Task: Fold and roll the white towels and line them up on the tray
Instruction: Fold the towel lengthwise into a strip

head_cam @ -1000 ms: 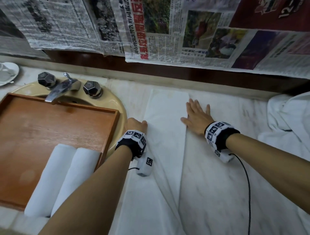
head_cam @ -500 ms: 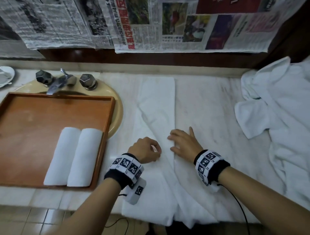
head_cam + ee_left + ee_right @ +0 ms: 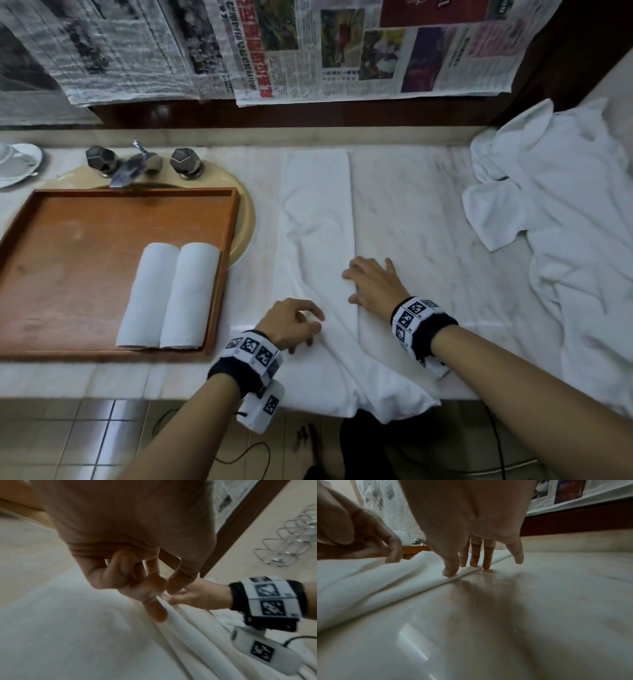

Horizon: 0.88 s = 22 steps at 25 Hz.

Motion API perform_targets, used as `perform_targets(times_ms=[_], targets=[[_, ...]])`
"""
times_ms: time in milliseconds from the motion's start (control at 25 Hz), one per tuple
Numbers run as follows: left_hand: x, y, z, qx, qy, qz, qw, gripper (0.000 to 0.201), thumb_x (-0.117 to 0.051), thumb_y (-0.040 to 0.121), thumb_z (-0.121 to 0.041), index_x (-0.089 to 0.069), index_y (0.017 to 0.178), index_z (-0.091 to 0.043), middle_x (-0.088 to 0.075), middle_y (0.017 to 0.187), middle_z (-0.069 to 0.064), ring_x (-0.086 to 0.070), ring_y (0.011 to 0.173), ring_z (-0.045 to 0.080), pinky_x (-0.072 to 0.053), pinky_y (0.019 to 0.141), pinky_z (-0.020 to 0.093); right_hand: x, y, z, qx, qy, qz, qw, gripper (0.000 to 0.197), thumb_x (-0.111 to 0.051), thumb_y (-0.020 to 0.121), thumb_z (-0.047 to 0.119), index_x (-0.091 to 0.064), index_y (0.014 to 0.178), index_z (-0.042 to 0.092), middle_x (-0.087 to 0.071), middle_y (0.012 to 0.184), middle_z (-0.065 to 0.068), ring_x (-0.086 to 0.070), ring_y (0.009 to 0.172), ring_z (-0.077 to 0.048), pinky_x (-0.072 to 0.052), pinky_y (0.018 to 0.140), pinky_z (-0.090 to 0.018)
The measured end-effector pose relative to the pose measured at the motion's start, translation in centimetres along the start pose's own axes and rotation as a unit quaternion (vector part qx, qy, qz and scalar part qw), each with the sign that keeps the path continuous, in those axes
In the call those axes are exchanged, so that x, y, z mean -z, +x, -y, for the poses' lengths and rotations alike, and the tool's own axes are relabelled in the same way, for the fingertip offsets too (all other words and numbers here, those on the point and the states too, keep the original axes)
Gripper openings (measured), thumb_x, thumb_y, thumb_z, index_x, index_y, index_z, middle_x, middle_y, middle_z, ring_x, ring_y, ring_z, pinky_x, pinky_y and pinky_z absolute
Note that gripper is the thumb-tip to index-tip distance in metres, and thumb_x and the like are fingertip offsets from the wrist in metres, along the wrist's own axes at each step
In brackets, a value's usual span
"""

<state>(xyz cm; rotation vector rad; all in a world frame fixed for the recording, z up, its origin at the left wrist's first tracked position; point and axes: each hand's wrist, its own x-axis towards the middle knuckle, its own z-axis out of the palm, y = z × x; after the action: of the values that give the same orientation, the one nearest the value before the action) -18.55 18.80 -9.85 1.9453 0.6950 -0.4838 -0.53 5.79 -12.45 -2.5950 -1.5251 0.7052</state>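
Observation:
A white towel point(image 3: 317, 212), folded into a long strip, lies on the marble counter point(image 3: 411, 222) and hangs over its front edge. My left hand point(image 3: 308, 337) sits on the strip's near part with fingers curled; in the left wrist view, finger and thumb point(image 3: 163, 588) pinch a raised fold of the towel point(image 3: 171, 615). My right hand point(image 3: 363, 281) lies flat beside it, its fingertips point(image 3: 450, 573) pressing the towel's right edge point(image 3: 419, 574). Two rolled white towels point(image 3: 168, 294) lie side by side at the near right of the wooden tray point(image 3: 102, 193).
A heap of loose white towels point(image 3: 565, 222) covers the counter's right end. The tray sits over a beige sink point(image 3: 248, 219) with a chrome tap point(image 3: 133, 168). A white saucer point(image 3: 17, 164) stands far left. Newspaper point(image 3: 342, 51) hangs on the back wall. Tiled floor lies below the counter edge.
Both hands have slid along the strip from its far end toward the counter's front edge. The left hand now pinches a fold near the front.

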Motion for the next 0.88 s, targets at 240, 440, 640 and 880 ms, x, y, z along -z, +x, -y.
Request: perform_targets(times_ms=[240,440,640,880], targets=[[-3.5,-1.7,-0.6,-0.04,0.068,0.056,0.995,0.01,-0.063,0.075,-0.017,-0.067,0.084,-0.018,-0.071,0.075,0.004,-0.059,0.044,0.017,-0.049,0.053,0.023,-0.6,-1.8,0.1,-0.013,0.004,0.044,0.999,0.081,-0.061,0.084,0.052,-0.023,0.15,0.027,-0.011,0.158,0.007,-0.008,0.146,-0.011,-0.006,0.107,-0.073],[-4.6,-3.7,0.9,-0.011,0.061,0.07,0.996,0.017,-0.062,0.073,-0.016,-0.069,0.088,-0.019,-0.072,0.075,0.007,-0.06,0.044,0.019,-0.046,0.05,0.02,-1.7,-2.7,0.3,-0.023,-0.043,0.079,0.996,0.109,-0.063,0.074,0.068,-0.001,0.154,0.028,0.009,0.16,0.012,0.01,0.148,-0.016,-0.003,0.105,-0.076],[-7.1,-4.6,0.3,-0.03,0.054,0.058,0.996,0.01,-0.064,0.071,-0.018,-0.073,0.076,-0.021,-0.071,0.066,0.006,-0.063,0.046,0.014,-0.056,0.06,0.026,-2.0,-3.4,1.0,-0.049,-0.027,0.069,0.996,0.101,-0.063,0.079,0.062,-0.003,0.153,0.029,0.009,0.16,0.014,0.009,0.148,-0.016,-0.002,0.105,-0.076],[-6.0,-6.7,4.0,0.043,-0.056,-0.01,0.997,0.022,-0.062,0.08,-0.016,-0.067,0.06,-0.008,-0.06,0.056,0.008,-0.059,0.047,0.023,-0.036,0.041,0.017,-2.6,-4.3,1.9,-0.079,0.003,0.071,0.994,0.095,-0.064,0.084,0.053,-0.006,0.154,0.027,0.011,0.161,0.013,0.009,0.148,-0.018,-0.008,0.108,-0.073]])
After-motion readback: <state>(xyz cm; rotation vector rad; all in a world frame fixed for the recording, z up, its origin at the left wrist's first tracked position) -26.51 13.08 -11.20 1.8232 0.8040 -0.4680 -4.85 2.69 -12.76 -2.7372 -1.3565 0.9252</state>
